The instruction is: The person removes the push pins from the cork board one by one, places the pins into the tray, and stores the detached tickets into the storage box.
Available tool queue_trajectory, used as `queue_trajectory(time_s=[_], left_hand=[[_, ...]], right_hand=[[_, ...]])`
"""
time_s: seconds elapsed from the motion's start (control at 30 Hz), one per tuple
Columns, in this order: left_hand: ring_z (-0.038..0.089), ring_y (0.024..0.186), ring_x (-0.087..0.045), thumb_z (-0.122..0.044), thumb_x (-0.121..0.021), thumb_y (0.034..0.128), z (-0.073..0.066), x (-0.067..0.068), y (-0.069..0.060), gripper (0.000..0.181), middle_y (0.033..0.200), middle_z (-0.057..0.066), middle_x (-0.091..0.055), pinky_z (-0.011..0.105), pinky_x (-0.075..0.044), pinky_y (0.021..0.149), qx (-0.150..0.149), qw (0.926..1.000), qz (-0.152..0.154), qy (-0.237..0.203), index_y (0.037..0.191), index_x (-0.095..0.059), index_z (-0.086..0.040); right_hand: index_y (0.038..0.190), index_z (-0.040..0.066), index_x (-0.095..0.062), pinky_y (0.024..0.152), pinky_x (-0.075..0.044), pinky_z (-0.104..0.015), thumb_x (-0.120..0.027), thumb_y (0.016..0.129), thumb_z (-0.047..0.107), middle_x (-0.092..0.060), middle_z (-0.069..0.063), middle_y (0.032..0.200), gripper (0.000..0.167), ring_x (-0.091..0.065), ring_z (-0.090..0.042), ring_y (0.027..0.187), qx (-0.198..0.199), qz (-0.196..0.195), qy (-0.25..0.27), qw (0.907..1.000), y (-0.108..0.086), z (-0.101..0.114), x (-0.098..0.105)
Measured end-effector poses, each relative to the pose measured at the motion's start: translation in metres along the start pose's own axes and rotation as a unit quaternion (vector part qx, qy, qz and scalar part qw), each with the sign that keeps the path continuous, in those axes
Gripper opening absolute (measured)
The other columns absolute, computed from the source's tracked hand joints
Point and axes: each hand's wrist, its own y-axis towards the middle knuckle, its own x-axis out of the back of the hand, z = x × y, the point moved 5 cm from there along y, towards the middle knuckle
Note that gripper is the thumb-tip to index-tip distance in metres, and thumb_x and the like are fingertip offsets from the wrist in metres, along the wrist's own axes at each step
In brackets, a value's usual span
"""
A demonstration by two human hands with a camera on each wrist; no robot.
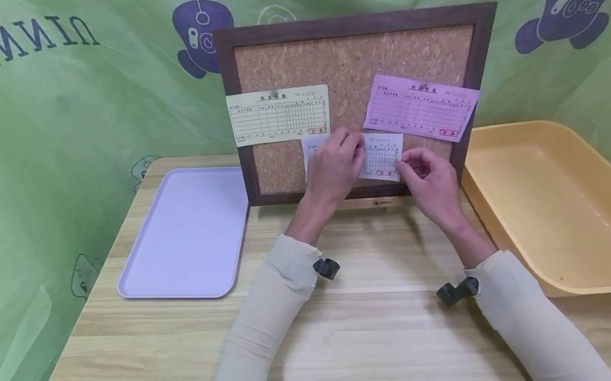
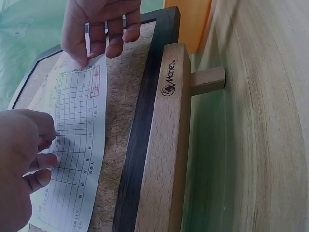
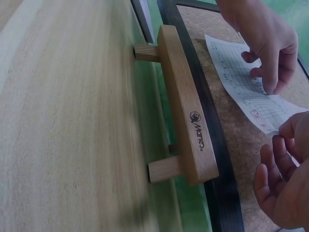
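Note:
A white printed receipt slip (image 1: 381, 155) lies against the lower part of the cork board (image 1: 322, 61). My left hand (image 1: 335, 163) is over the slip's middle, fingers curled. Its fingertips meet on a small pin-like thing (image 3: 268, 93), mostly hidden, at the paper. Between thumb and forefinger, my right hand (image 1: 432, 182) pinches the slip's lower right edge; its other fingers curl loosely in the right wrist view. A pale yellow slip (image 1: 280, 116) hangs at upper left and a tilted pink slip (image 1: 421, 108) at upper right, each with a small pin near its top.
The dark-framed board leans on a wooden stand (image 2: 166, 135) with short feet. To its left lies a lavender tray (image 1: 182, 234); an orange-yellow tray (image 1: 570, 199) stands at right. Wood-grain tabletop (image 1: 361, 339) spreads in front, and a green printed cloth (image 1: 65, 107) hangs behind.

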Motion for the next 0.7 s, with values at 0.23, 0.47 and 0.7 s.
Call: queue_trajectory(time_s=[0.23, 0.47, 0.7], left_hand=[[0.012, 0.075, -0.062, -0.005, -0.067, 0.0927, 0.002, 0.010, -0.004, 0.009, 0.094, 0.002, -0.068, 0.021, -0.051, 0.059, -0.007, 0.9998, 0.016, 0.003, 0.096, -0.075, -0.007], [0.013, 0.073, -0.059, -0.004, -0.065, 0.0942, 0.004, 0.019, -0.007, 0.010, 0.093, 0.003, -0.067, 0.020, -0.048, 0.061, -0.009, 0.9991, 0.035, -0.022, 0.098, -0.075, -0.005], [0.013, 0.072, -0.055, -0.004, -0.065, 0.0949, 0.005, 0.029, -0.014, 0.009, 0.091, 0.003, -0.065, 0.020, -0.044, 0.058, -0.009, 0.9984, 0.042, -0.036, 0.097, -0.074, -0.005]], right_hand=[[0.107, -0.003, -0.068, 0.067, -0.048, -0.020, -0.068, 0.099, 0.012, -0.069, -0.013, 0.094, 0.017, -0.060, -0.014, 0.080, -0.006, 0.008, -0.012, 0.9999, -0.002, 0.001, 0.000], [0.107, -0.001, -0.067, 0.064, -0.048, -0.020, -0.067, 0.100, 0.015, -0.068, -0.013, 0.087, 0.017, -0.061, -0.018, 0.076, -0.002, 0.020, -0.010, 0.9997, -0.004, 0.002, 0.002], [0.108, -0.001, -0.066, 0.061, -0.048, -0.020, -0.067, 0.101, 0.018, -0.068, -0.014, 0.087, 0.020, -0.062, -0.020, 0.074, 0.004, 0.037, -0.007, 0.9993, -0.010, 0.008, 0.005]])
